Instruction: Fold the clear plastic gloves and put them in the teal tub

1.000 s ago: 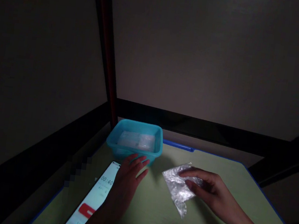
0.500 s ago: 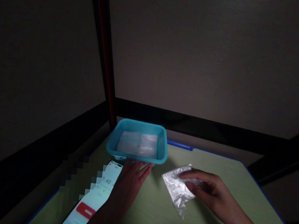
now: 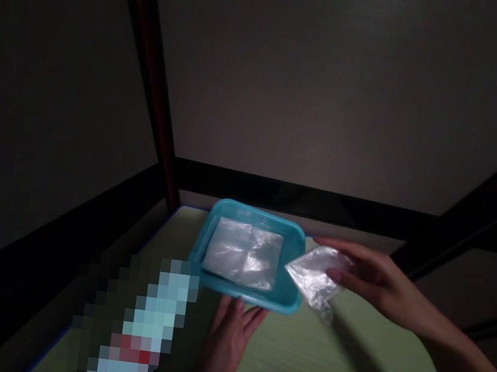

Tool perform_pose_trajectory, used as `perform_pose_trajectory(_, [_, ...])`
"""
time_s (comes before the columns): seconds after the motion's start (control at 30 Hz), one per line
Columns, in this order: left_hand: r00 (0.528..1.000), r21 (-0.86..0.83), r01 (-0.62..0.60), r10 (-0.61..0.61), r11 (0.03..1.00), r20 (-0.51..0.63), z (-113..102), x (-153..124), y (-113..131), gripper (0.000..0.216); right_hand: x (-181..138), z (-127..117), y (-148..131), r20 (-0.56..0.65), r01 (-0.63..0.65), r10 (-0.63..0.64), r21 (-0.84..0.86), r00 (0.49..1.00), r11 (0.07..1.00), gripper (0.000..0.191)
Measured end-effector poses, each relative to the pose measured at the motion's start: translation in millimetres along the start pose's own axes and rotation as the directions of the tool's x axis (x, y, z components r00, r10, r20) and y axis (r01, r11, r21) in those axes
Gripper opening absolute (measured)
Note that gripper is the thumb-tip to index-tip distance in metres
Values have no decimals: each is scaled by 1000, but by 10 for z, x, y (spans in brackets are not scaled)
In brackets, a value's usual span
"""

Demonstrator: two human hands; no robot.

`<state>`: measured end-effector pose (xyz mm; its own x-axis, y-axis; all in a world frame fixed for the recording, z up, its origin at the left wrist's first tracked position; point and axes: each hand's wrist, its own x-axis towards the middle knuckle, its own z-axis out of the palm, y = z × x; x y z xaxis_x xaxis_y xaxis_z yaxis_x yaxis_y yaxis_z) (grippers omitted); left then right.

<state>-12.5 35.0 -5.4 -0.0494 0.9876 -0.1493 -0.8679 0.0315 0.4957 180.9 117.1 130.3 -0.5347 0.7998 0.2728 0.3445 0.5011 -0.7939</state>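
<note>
A turquoise plastic basin (image 3: pixel 285 304) leans toward me at the far side of the table. My left hand (image 3: pixel 230 334) grips its near side, thumb at the rim and the other fingers partly hidden beneath it. Inside lie flat, folded clear plastic bags (image 3: pixel 242 255); how many are stacked I cannot tell. Just off the basin's right rim, my right hand (image 3: pixel 366 279) pinches another folded clear plastic bag (image 3: pixel 316 276) between thumb and fingers. That bag is crinkled, and a loose corner dangles below it.
A lit phone (image 3: pixel 145 324), blurred by pixels, lies on the table left of my left arm. The pale green table (image 3: pixel 298 367) has a blue edge. Close behind it rises a wall (image 3: pixel 322 98) with a dark rail, and a dark beam slants at the right.
The basin has shifted right and tipped toward me, with my left hand now gripping its near side. My right hand has raised its plastic bag up to the basin's right rim.
</note>
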Motion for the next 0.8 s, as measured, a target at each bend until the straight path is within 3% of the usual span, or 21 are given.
perform_pose_trajectory(0.1, [1000,-7,5,-5,1000,-20,-10,1,6,74,281,-10,-62,133,104,-89,-109,987,989,49])
perform_pose_trajectory(0.23, [999,-4,13,-13,1000,-34,-10,2,3,78,701,82,-111,418,172,-81,-185,905,968,31])
perform_pose_trajectory(0.4, [999,-22,39,-40,999,-26,11,-16,36,76,1088,311,-123,681,308,-59,-249,730,918,19])
perform_pose_trajectory(0.47, [999,-17,38,-38,999,-38,19,-20,54,76,1190,393,-136,736,328,-42,-249,676,911,21])
perform_pose_trajectory(0.6, [997,-16,40,-41,999,-65,20,-16,67,76,1326,537,-179,785,339,0,-268,619,902,27])
perform_pose_trajectory(0.8, [997,-12,39,-40,999,-66,10,0,59,77,1309,832,-186,815,363,71,-332,575,871,35])
